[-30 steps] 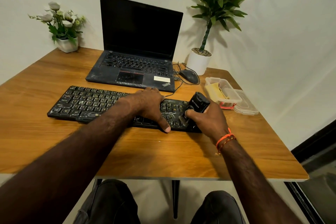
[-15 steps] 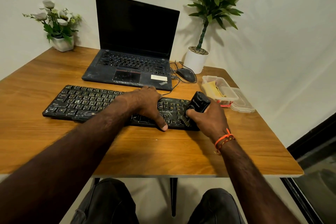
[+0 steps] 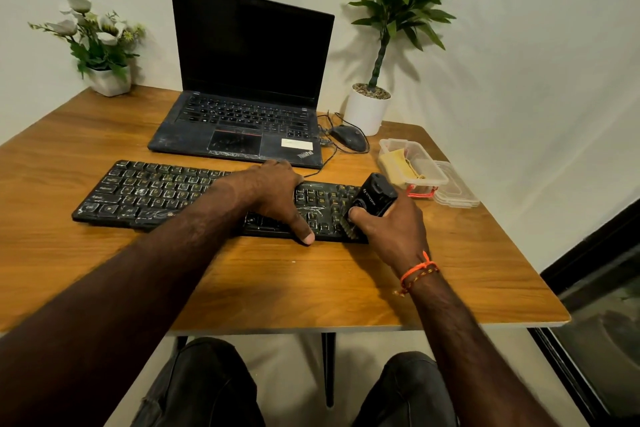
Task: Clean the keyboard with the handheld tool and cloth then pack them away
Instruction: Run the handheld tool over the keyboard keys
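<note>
Right hand clamped on one handheld tool; left hand flat, fingers spread, on one keyboard. I count one open container holding one yellow cloth, with one lid beside it.

Two hands, two potted plants, one keyboard, one laptop, one mouse.

I see little change: my right hand edges the tool slightly along the keyboard.
</note>
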